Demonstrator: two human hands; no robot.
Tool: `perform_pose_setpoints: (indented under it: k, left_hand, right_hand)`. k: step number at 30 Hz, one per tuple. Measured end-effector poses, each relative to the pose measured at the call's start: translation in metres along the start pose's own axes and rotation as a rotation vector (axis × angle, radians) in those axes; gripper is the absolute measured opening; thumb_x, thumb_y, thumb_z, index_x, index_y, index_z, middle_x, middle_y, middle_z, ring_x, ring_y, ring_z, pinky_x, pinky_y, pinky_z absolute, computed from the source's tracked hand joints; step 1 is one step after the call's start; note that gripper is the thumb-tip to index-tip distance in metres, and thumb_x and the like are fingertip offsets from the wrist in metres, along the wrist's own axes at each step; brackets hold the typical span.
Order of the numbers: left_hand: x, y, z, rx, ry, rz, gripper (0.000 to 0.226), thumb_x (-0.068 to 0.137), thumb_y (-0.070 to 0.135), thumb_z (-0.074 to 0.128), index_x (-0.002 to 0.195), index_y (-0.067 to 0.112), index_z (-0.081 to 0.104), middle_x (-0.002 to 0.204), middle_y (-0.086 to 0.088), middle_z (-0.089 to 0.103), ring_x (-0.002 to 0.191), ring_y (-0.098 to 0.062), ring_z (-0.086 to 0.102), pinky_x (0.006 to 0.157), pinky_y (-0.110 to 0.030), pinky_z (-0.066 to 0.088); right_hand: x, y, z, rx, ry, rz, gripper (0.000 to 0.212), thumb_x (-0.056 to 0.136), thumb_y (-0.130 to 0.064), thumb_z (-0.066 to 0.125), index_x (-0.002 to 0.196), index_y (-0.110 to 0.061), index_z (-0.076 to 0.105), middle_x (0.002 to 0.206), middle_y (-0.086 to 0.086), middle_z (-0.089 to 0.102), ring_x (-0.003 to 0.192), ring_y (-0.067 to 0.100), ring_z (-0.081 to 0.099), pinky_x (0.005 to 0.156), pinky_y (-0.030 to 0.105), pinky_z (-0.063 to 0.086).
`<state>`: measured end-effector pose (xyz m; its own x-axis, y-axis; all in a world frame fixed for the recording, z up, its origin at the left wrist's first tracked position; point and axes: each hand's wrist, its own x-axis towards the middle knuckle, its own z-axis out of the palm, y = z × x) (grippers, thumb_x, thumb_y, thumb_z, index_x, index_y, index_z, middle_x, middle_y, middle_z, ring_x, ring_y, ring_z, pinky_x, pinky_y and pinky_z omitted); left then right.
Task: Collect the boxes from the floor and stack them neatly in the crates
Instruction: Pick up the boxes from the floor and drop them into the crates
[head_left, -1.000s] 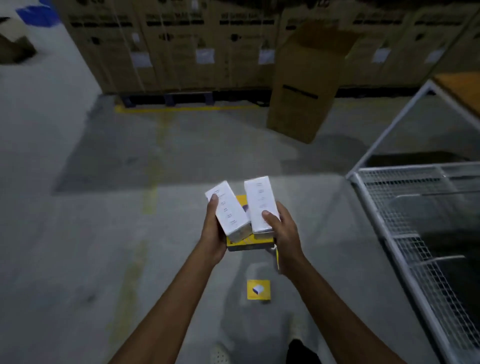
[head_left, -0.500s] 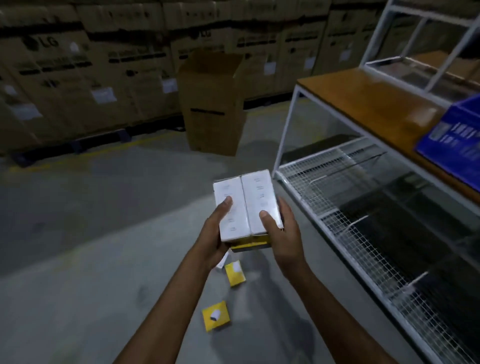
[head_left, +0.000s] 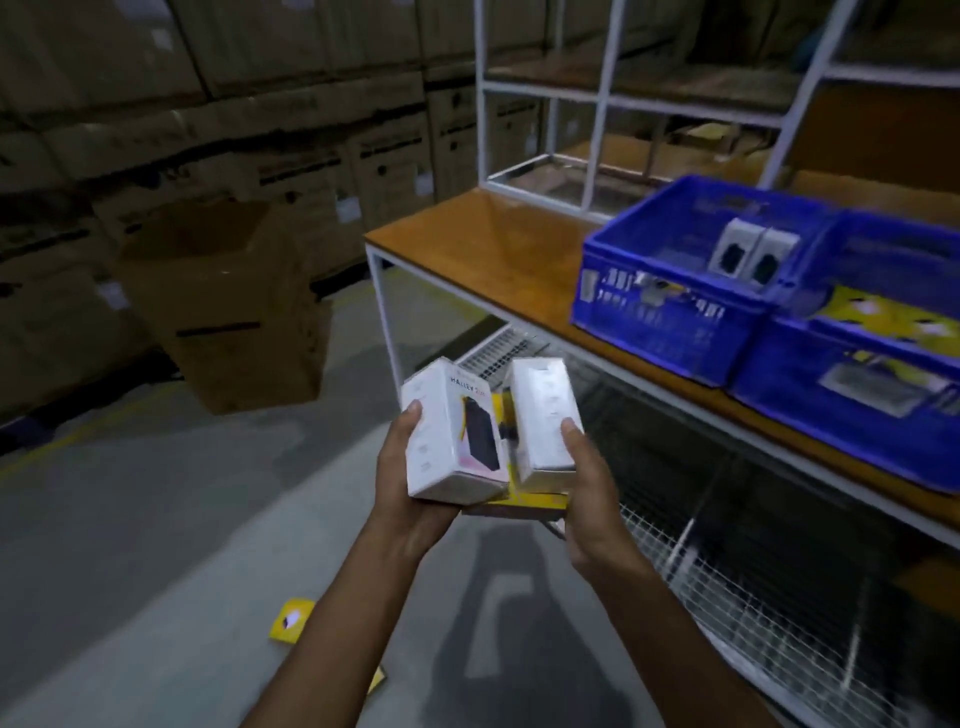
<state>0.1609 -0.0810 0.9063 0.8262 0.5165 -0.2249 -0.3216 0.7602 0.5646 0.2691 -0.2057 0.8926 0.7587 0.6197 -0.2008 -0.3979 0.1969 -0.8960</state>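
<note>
From the head camera, both hands are held out in front of the body, carrying a small pile of boxes above the grey floor (head_left: 156, 519). The left hand (head_left: 410, 488) grasps a white box (head_left: 452, 431) with a dark picture on its face, thumb lying on top and fingers curled underneath. The right hand (head_left: 587, 493) grasps a second white box (head_left: 545, 415) the same way, thumb pressed on its top. The two white boxes lie side by side, tilted slightly apart, on a flat yellow box (head_left: 524, 501) that both hands support from below.

Just to the right stands a table (head_left: 493, 244) with a brown wooden top and white metal legs. On it sits a blue crate (head_left: 675, 312) with slotted walls; two pale boxes (head_left: 753, 257) stand side by side against its far wall. Touching its right side is a second blue crate (head_left: 831, 415), blurred, holding yellow boxes (head_left: 878, 317) and a greyish box (head_left: 878, 389); whether this is one crate or two I cannot tell. Under the tabletop runs a white wire shelf (head_left: 727, 597).

On the floor near the left forearm lies a small yellow box (head_left: 292, 621). Further back an open cardboard carton (head_left: 234, 312) stands in front of a wall of stacked cartons (head_left: 208, 104).
</note>
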Motion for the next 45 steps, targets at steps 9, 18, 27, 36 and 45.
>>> perform_pose_setpoints:
  k: [9, 18, 27, 36, 45]
  left_hand:
    - [0.107, -0.044, 0.067, 0.053, -0.106, -0.152, 0.061, 0.092, 0.049, 0.05, 0.141, 0.011, 0.052, 0.14, -0.017, 0.055, 0.13, -0.038, 0.049, 0.11, -0.053, 0.035]
    - [0.248, -0.054, 0.158, 0.27, -0.265, -0.092, 0.05, 0.099, 0.04, 0.045, 0.139, 0.011, 0.052, 0.134, -0.02, 0.06, 0.118, -0.035, 0.058, 0.1, -0.048, 0.046]
    - [0.385, -0.026, 0.279, 0.287, -0.278, -0.336, 0.075, 0.09, 0.076, 0.028, 0.12, 0.019, 0.066, 0.109, -0.01, 0.073, 0.092, -0.029, 0.07, 0.082, -0.04, 0.055]
    - [0.451, -0.049, 0.299, 0.384, -0.012, -0.535, 0.089, 0.089, 0.078, 0.008, 0.092, 0.016, 0.071, 0.096, -0.017, 0.07, 0.091, -0.033, 0.063, 0.088, -0.05, 0.044]
    - [0.471, -0.078, 0.295, 0.459, -0.064, -0.551, 0.087, 0.091, 0.076, 0.024, 0.095, -0.004, 0.056, 0.105, -0.028, 0.063, 0.094, -0.041, 0.064, 0.077, -0.053, 0.052]
  right_hand:
    - [0.059, -0.056, -0.072, 0.038, 0.137, -0.073, 0.043, 0.088, -0.053, 0.06, 0.115, -0.022, 0.073, 0.113, 0.01, 0.074, 0.101, 0.031, 0.071, 0.089, 0.058, 0.055]
    - [0.172, -0.132, -0.104, -0.087, 0.31, -0.247, 0.024, 0.1, -0.03, 0.053, 0.121, -0.025, 0.062, 0.114, -0.008, 0.071, 0.092, 0.006, 0.07, 0.077, 0.027, 0.053]
    - [0.291, -0.25, -0.104, -0.048, 0.539, -0.234, 0.047, 0.098, -0.06, 0.042, 0.103, -0.024, 0.072, 0.095, 0.003, 0.076, 0.083, 0.024, 0.072, 0.069, 0.036, 0.059]
    - [0.351, -0.279, -0.119, -0.204, 0.65, -0.071, 0.068, 0.098, -0.068, 0.018, 0.154, -0.031, 0.029, 0.157, 0.007, 0.038, 0.124, 0.041, 0.056, 0.102, 0.053, 0.039]
    - [0.35, -0.253, -0.149, -0.346, 0.607, -0.057, 0.042, 0.098, -0.037, 0.057, 0.131, -0.011, 0.061, 0.13, 0.01, 0.062, 0.103, 0.025, 0.061, 0.077, 0.039, 0.043]
